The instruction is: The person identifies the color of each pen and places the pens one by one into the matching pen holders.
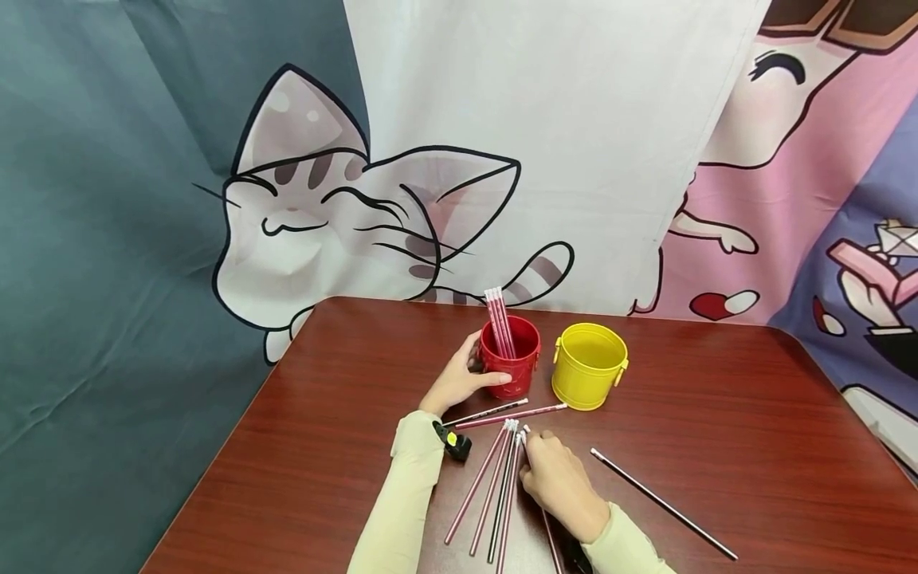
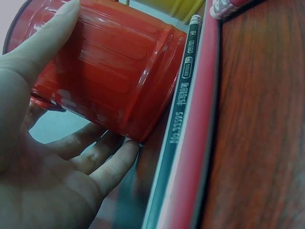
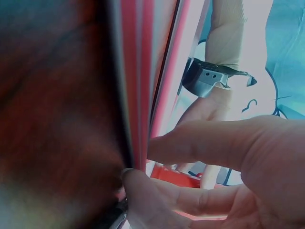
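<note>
Fingers of the left hand (image 1: 459, 381) curl around the red bucket (image 1: 511, 356), which stands on the tabletop (image 1: 753, 446) with several pencils upright inside. The right hand (image 1: 555, 478) pinches the loose pencils (image 1: 495, 486) fanned out just in front of that bucket. A yellow bucket (image 1: 590, 365) stands just beside the red one, and a dark pencil (image 1: 663, 502) lies apart to the right.

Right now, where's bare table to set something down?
Free: table right of the yellow bucket, beyond the lone pencil; also the left side past the left hand. Crowded: pencils before the red bucket, by the right hand.
</note>
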`<act>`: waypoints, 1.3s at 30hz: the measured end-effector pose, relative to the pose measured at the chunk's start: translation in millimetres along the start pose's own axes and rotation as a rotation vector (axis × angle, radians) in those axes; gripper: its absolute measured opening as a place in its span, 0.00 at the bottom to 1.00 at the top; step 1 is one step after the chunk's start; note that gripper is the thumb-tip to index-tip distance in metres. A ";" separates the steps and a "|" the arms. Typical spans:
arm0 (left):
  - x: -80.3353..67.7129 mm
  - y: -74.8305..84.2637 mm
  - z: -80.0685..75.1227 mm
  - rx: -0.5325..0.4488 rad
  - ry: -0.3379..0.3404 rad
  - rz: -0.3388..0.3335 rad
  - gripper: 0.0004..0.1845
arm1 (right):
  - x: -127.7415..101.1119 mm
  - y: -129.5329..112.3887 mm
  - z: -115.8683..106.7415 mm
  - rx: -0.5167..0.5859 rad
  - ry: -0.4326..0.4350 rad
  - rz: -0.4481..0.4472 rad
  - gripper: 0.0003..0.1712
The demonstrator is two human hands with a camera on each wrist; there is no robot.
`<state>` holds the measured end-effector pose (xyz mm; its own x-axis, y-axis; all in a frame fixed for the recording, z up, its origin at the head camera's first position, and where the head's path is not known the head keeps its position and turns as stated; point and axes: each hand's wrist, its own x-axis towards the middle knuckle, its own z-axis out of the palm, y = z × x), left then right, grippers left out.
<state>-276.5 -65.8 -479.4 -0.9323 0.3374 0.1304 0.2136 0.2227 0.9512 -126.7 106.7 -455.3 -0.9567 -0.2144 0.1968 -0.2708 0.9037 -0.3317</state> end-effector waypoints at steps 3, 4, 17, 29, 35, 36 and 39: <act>-0.6 0.4 0.0 -0.008 -0.002 0.001 0.46 | -0.9 -0.4 0.1 -0.008 0.010 -0.008 0.09; -0.6 0.5 0.1 -0.010 -0.002 0.004 0.46 | -1.2 -0.3 0.4 -0.009 0.018 -0.014 0.09; 0.1 -0.3 0.3 -0.007 -0.005 -0.011 0.47 | -3.0 -2.2 2.4 -0.010 0.035 0.002 0.09; -13.0 32.8 -4.5 -0.031 -0.064 0.023 0.45 | -3.1 -3.0 -0.5 0.009 0.020 0.023 0.12; -13.1 33.8 -4.9 -0.038 -0.068 0.025 0.45 | -2.8 -3.7 -0.8 0.027 -0.009 0.065 0.12; -13.2 33.9 -4.8 -0.040 -0.067 0.020 0.45 | -2.6 -3.6 -1.2 0.033 -0.014 0.069 0.12; -13.6 34.4 -4.8 -0.044 -0.064 0.009 0.44 | -1.1 -3.0 -3.0 0.056 -0.034 0.092 0.13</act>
<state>-257.9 -67.1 -447.2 -0.9095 0.3973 0.1226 0.2081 0.1797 0.9615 -124.5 105.3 -451.7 -0.9806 -0.1451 0.1317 -0.1864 0.8981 -0.3984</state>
